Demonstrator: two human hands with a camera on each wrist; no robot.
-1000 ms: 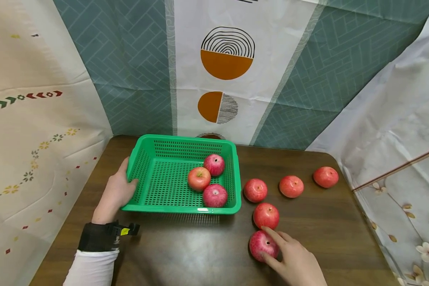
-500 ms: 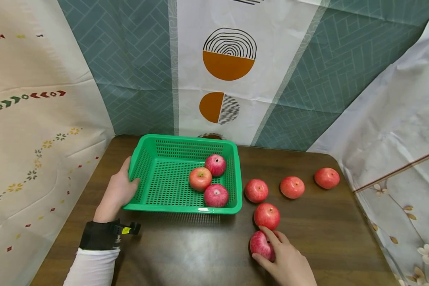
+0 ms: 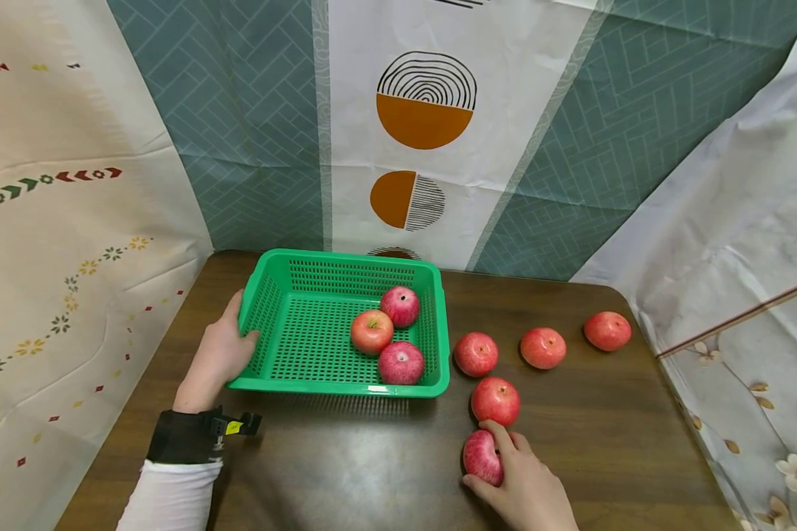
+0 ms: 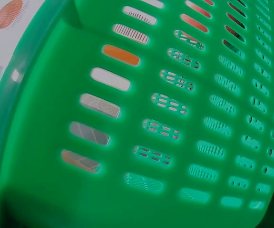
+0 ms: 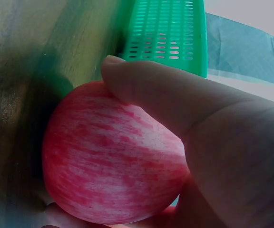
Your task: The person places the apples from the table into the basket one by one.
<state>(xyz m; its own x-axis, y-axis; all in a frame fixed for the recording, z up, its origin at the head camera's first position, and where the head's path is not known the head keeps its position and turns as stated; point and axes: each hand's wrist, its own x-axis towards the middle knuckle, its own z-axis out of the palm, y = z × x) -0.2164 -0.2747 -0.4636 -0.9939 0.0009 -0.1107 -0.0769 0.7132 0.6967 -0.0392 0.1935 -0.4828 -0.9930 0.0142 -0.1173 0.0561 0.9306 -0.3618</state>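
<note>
A cream cloth (image 3: 53,221) with small printed flowers hangs left of the left hand (image 3: 221,354), which wears a black band (image 3: 182,436) at its wrist, above a white sleeve (image 3: 173,494). That hand grips the near-left side of the green basket (image 3: 345,389), its thumb over the rim and its fingers outside (the left wrist view shows mostly slotted wall). Inside, well away from the left hand and towards the right hand, three apples sit together: a yellowish-red one (image 3: 372,332), then a crimson one (image 3: 400,306) behind and a pale-spotted one (image 3: 401,363) in front.

The right hand (image 3: 528,479), well apart from the left, has its thumb and fingers curled around the held apple (image 3: 483,457); whether that touches the table (image 3: 345,457), I cannot tell. Just beyond its fingertips lies a red apple (image 3: 496,402), with another (image 3: 476,354) farther out, near the basket. Farther off, past the right hand, are two more: one apple (image 3: 542,348), then the rightmost apple (image 3: 607,330).
</note>
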